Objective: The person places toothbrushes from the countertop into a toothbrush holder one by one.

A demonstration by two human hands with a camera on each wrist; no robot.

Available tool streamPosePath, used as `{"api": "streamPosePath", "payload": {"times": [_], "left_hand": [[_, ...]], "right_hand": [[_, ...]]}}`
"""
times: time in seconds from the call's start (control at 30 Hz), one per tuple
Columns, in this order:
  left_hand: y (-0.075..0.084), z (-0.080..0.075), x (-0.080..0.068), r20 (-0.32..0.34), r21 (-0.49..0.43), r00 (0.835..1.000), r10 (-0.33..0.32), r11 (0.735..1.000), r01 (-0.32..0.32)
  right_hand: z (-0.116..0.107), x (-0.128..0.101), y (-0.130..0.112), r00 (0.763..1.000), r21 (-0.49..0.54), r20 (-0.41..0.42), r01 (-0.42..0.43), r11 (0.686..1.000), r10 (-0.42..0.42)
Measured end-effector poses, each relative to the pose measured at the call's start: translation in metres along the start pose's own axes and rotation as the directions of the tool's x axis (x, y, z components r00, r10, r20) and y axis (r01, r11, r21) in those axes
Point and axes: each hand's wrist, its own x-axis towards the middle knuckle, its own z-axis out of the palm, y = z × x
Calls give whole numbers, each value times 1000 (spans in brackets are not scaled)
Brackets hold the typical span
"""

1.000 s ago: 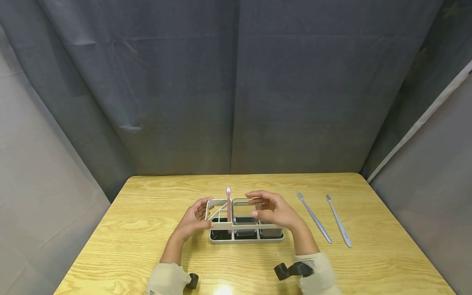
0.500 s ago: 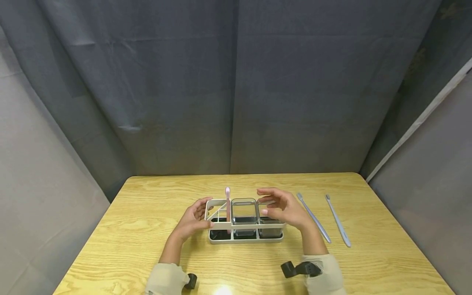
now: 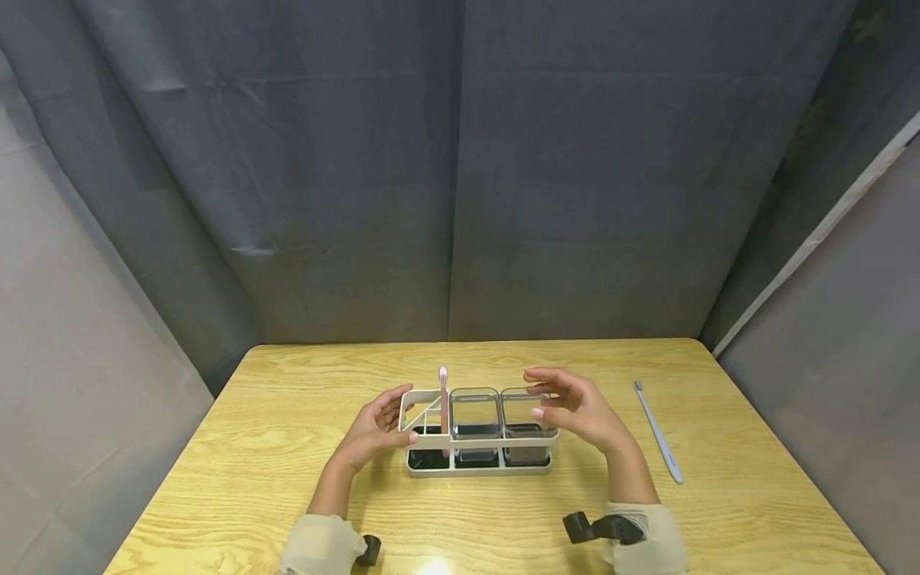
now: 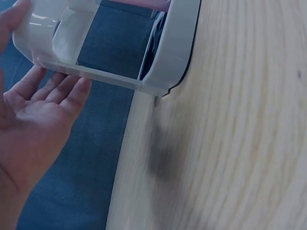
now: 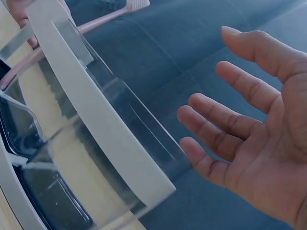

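1. Rack of white plastic, open-framed, three compartments, black base lining [image 3: 489,442]: upright on yellow wood-grain table [image 3: 287,415], between left hand [image 3: 370,431] and right hand [image 3: 575,403].
2. Contents, left to right: slim pink toothbrush [image 3: 444,411], head up, in the divided left compartment; transparent square middle cup [image 3: 476,415] in the centre compartment; transparent square right cup [image 3: 519,411] in the end compartment.
3. Loose item: slender pale-blue toothbrush [image 3: 657,431], flat on table, to the right of right hand, well apart from rack.
4. Probable risk: right cup knocked or tilted in its compartment. Likely cause: right-hand fingertips catching the rim during any sideways movement.
5. Secondary risk: rack skewed, pink toothbrush set leaning. Likely cause: uneven pull or early release at the left end.
6. Left-hand fingers: bent around the left end of rack, gripping the frame; thumb on the front rail, remaining fingers toward the rear.
7. Right-hand fingers: spread wide, slightly bent, thumb well apart from forefinger; nothing gripped. Position: just beside right cup. Little-finger contact with cup: not determinable from the right wrist view.
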Motion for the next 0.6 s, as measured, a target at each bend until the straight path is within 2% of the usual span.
{"api": "streamPosePath", "payload": {"times": [0.4,0.6], "left_hand": [[-1,-4,2,-8,-18,1000,22,1000,-22],[0,-6,0,2,-12,1000,26,1000,-26]], "right_hand": [[-18,-12,6,1000,-50,-25,11,999,-13],[-28,-20,5,999,-57,-48,-11,998,9]]}}
